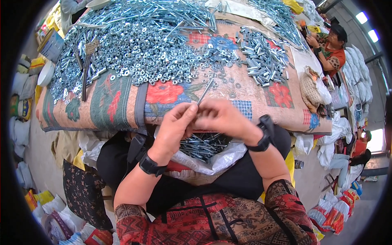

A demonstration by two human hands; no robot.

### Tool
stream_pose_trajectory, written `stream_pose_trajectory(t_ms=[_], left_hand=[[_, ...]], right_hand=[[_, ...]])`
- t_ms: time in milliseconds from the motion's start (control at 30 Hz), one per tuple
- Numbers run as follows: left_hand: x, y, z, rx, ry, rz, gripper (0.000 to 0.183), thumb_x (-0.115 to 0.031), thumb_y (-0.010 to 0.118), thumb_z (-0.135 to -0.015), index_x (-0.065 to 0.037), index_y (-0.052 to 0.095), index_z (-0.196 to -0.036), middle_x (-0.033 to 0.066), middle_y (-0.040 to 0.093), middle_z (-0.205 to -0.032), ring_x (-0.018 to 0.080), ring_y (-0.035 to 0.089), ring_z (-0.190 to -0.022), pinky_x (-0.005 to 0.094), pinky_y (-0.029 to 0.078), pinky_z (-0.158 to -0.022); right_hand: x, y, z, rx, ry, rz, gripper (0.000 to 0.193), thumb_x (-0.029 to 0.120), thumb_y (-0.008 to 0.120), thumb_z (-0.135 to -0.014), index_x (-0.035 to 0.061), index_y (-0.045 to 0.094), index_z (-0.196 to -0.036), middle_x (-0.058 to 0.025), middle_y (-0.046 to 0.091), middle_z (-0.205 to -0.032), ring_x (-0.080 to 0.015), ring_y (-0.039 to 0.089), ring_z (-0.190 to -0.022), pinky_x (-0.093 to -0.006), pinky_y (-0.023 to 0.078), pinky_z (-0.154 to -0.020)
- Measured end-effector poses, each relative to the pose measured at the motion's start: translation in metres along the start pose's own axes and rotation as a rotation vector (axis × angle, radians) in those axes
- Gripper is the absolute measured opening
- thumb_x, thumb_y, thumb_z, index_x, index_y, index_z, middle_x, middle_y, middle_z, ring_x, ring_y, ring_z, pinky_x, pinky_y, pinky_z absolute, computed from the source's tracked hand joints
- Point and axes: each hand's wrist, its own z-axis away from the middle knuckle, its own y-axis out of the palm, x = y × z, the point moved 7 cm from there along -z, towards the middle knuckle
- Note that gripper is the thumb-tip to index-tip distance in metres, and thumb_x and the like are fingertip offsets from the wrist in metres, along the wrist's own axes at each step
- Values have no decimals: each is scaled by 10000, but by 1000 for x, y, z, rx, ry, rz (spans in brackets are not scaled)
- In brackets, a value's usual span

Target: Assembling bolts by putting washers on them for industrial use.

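Observation:
My left hand [173, 124] pinches a slim silvery bolt [205, 91] between thumb and fingers, its shaft slanting up over the table's near edge. Close beside it is my right hand [228, 121], bent in toward the bolt's lower end; motion smears its fingers, so their grip does not show. Below both hands an opened white sack [232, 154] between my legs holds a heap of similar metal bolts [201, 148]. Just beyond the hands lie a broad pile of small nuts [151, 53] and some scattered washers [223, 78].
Short metal sleeves [263, 61] lie in a pile at right on the flowered table cover [171, 90]. Long bolts [151, 16] cover the far side. Dark metal bars [84, 77] stick out at left. A person in orange [332, 49] sits at the far right.

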Motion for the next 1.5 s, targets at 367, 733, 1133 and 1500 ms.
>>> stream_pose_trajectory(t_ms=[367, 733, 1133, 1500], left_hand=[[-6, -18, -14, 83, 29, 259, 155, -203, 547, -960, -62, 595, -1001, -9, 570, -754, 39, 497, -571, 159, 313, -446], [-7, -10, -12, 92, 4, 317, 192, -236, 517, -978, -81, 562, -1082, 1, 573, -755, 56, 512, -572, 186, 358, -455], [8, -1, -9, 207, -107, 47, 197, -239, 561, -954, -85, 627, -1056, -22, 576, -735, 25, 490, -539, 154, 289, -419], [8, 0, -10, 267, -76, 250, 168, -223, 570, -949, -82, 626, -1022, -33, 583, -750, 21, 490, -564, 153, 301, -447]], right_hand=[[-36, -96, 17, -411, 83, 831, 190, 161, 690, -739, 52, 683, -893, -141, 633, -833, -286, 628, -792, -380, 487, -722], [-39, -78, -29, -467, -121, 566, 176, 138, 656, -765, 15, 665, -890, -155, 646, -828, -310, 622, -752, -380, 483, -694], [-23, -75, -19, -382, -62, -406, 125, 72, 657, -861, -14, 643, -950, -60, 670, -849, -121, 647, -753, -247, 532, -689], [44, -42, -2, -689, -512, 572, 240, 26, 654, -803, 55, 673, -1040, -117, 686, -898, -246, 656, -811, -323, 513, -713]])
